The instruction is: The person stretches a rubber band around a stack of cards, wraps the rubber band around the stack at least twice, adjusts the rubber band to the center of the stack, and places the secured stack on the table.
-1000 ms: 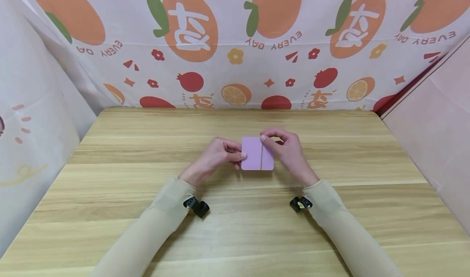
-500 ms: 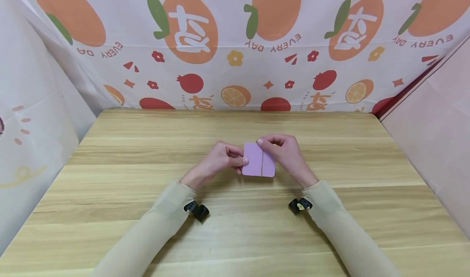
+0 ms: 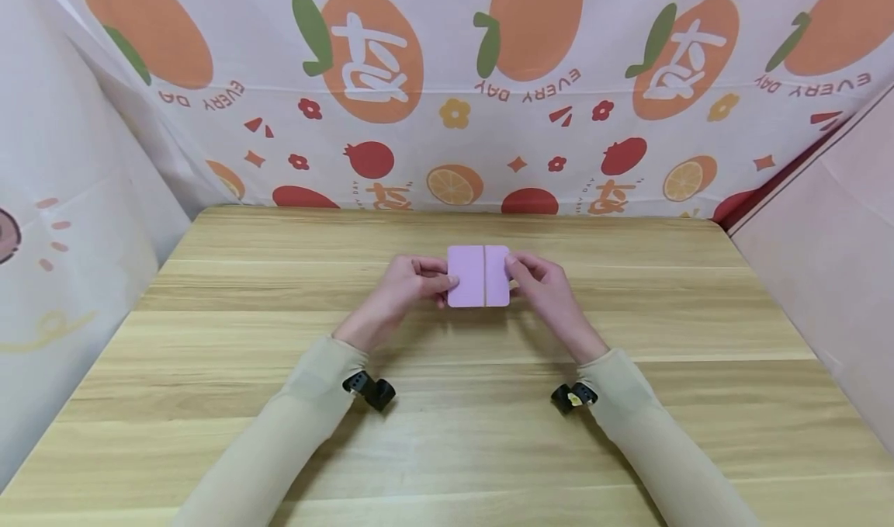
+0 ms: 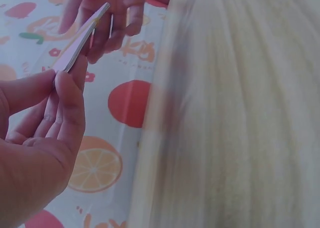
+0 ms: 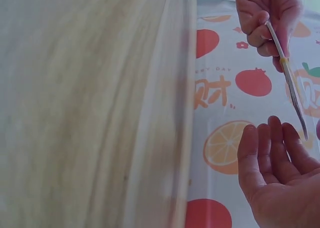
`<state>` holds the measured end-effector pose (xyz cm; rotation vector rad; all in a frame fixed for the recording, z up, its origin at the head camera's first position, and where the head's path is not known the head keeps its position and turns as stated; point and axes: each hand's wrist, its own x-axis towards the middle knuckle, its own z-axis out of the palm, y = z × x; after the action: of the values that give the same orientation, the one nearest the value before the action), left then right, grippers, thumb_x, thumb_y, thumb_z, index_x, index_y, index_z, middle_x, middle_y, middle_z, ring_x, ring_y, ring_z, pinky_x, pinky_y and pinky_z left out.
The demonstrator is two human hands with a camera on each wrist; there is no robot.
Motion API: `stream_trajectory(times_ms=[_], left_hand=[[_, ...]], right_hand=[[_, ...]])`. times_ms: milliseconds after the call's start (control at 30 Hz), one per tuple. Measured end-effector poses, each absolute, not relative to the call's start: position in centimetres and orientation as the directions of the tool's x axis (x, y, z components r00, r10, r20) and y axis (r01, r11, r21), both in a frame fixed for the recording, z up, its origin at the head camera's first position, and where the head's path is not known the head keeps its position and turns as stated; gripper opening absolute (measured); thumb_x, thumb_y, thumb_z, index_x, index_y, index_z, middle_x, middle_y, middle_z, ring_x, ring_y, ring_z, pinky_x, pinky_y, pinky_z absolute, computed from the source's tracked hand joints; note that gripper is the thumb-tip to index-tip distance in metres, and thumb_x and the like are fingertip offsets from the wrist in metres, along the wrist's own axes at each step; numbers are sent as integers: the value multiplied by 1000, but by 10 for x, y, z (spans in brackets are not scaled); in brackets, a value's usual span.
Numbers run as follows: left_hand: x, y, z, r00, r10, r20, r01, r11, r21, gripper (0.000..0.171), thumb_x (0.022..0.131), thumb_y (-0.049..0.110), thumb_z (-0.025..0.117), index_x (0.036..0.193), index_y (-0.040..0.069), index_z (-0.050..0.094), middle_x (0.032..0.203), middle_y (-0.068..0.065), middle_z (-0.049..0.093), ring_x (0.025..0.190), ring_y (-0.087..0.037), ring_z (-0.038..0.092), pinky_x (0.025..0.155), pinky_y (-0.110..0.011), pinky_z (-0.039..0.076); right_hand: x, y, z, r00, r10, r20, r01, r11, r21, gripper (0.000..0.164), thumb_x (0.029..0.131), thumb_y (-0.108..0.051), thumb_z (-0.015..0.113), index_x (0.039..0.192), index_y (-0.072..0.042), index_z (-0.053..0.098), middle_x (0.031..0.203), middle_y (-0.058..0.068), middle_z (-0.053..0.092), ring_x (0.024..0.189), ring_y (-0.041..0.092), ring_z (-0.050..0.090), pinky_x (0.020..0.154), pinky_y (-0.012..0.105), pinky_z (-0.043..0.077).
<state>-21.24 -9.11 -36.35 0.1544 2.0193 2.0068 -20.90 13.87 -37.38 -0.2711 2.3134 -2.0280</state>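
Observation:
A thin lilac square (image 3: 466,277) with rounded corners is held up over the table. A narrow yellowish band runs round it, right of its middle. Seen edge-on in the left wrist view, it looks like a stack of thin layers (image 4: 82,40); cards or a small pad, I cannot tell. My left hand (image 3: 408,286) pinches its left edge, thumb in front and fingers behind. At the right edge is my right hand (image 3: 548,286). In the right wrist view that hand's fingers (image 5: 265,153) are spread and relaxed, with a gap between thumb and square.
A wood-grain table (image 3: 447,434) lies under both forearms. Behind it hangs a white cloth (image 3: 419,61) printed with fruit, and pale cloths close off the left and right sides. Each wrist wears a small black camera (image 3: 370,391).
The lilac square has moved slightly left and farther from me, and now sits level after a slight tilt. My right thumb has gone from its top edge beside the band to the right edge.

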Motion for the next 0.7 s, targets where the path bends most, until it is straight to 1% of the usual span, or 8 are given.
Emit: stream_trajectory(times_ms=[133,233,300,400,500,600,700], left_hand=[[-215,-96,-362,-961,246,-128,-122,38,992,19,89,3,69,104,-9,67,76,-8,66,62,-15,58,64,-31,52],[-217,-98,-361,-964,234,-125,-119,40,992,20,89,3,69,105,-9,67,77,-9,66,63,-15,59,62,-30,52],[-217,-100,-360,-965,231,-124,-119,36,992,21,90,4,69,106,-10,67,78,-9,67,64,-15,59,62,-29,52],[-218,-101,-358,-964,237,-117,-112,35,993,22,90,4,68,106,-11,66,78,-9,67,65,-15,59,62,-29,52],[-217,-101,-356,-964,242,-115,-108,40,993,22,90,4,68,106,-12,65,78,-9,66,65,-15,59,63,-29,52],[-216,-101,-355,-964,244,-107,-99,43,994,22,91,3,67,106,-12,65,78,-9,66,65,-15,59,62,-28,52],[-214,-98,-355,-968,237,-83,-75,43,996,18,91,1,66,104,-12,64,76,-8,65,62,-14,57,61,-26,51]], right_hand=[[-208,139,-376,-977,-214,11,-45,157,-987,38,100,-28,58,123,3,62,108,14,63,100,25,60,89,49,51],[-206,140,-377,-958,-282,-46,-6,182,-983,39,97,-30,62,124,-1,63,113,13,64,102,34,60,91,51,50],[-206,139,-378,-945,-320,-70,11,183,-983,39,95,-29,65,121,-1,64,114,16,64,100,37,60,90,51,50],[-205,136,-379,-932,-353,-84,24,171,-985,35,92,-27,69,117,-1,67,115,19,65,100,34,60,90,50,51],[-204,133,-380,-931,-354,-85,26,168,-985,33,90,-24,72,115,-2,69,113,15,68,99,28,61,90,48,51],[-203,130,-383,-936,-339,-96,36,176,-984,34,89,-23,73,115,-2,70,109,10,70,100,29,62,90,46,52],[-201,127,-385,-943,-315,-108,49,190,-981,33,88,-24,75,112,-2,72,104,12,71,97,33,63,88,44,53]])
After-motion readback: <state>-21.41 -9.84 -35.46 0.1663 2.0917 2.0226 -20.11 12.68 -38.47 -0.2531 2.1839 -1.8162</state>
